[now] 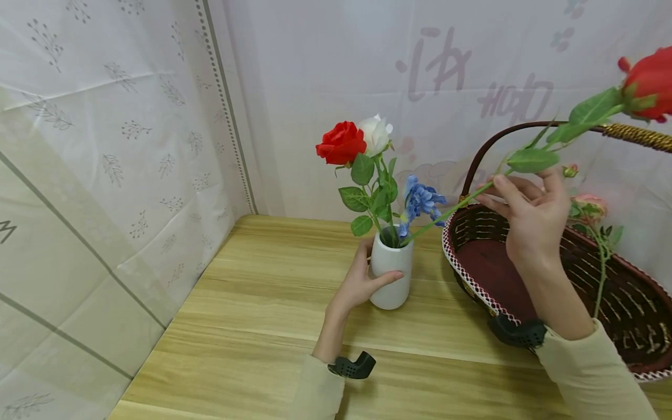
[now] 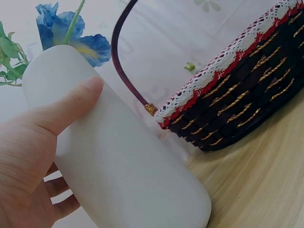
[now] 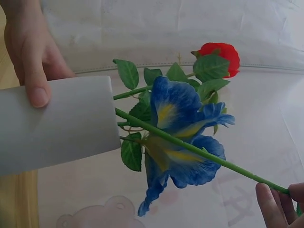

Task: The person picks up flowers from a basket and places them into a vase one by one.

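Fingers of the right hand (image 1: 538, 216) pinch the rose (image 1: 651, 87) by its stem (image 1: 465, 202), right of centre; those of the left hand (image 1: 358, 283) wrap the vase (image 1: 394, 260), mid-frame. The slanting stem could snag the iris (image 1: 420, 201) and drag it askew, or lever the vase over should the left grip loosen. The rose's long axis slopes from bloom, upper right, down-left into the vase's mouth.

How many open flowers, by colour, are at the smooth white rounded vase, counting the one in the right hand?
Red: 2, a full-petalled red rose in the white vase and a long-stemmed red rose in the right hand
White: 1, a layered white rose
Blue: 1, a ruffled, yellow-streaked blue flower
Total: 4
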A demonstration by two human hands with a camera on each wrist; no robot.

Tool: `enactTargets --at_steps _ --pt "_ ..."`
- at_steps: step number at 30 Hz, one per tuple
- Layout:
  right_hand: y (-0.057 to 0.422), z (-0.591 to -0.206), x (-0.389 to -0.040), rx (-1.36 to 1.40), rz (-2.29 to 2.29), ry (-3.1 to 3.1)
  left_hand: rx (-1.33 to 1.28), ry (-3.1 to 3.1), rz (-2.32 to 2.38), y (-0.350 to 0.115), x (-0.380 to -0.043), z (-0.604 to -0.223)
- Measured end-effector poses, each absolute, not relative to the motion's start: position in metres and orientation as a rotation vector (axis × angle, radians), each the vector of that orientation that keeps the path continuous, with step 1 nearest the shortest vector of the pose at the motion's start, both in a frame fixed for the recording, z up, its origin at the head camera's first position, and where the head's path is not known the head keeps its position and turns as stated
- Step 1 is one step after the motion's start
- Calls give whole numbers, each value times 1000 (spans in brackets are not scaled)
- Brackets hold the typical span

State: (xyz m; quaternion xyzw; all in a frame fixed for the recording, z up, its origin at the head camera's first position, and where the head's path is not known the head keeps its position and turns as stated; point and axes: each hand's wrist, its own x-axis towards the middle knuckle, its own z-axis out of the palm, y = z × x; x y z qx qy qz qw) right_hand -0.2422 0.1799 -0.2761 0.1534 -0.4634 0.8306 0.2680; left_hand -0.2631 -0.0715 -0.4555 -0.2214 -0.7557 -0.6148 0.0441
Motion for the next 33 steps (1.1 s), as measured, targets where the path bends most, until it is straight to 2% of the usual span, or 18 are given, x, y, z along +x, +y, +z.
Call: enactTargets --at_steps 33 --pt "144 -317 -246 452 2063 -1563 -674 -2321 -1881 -72 -260 -450"
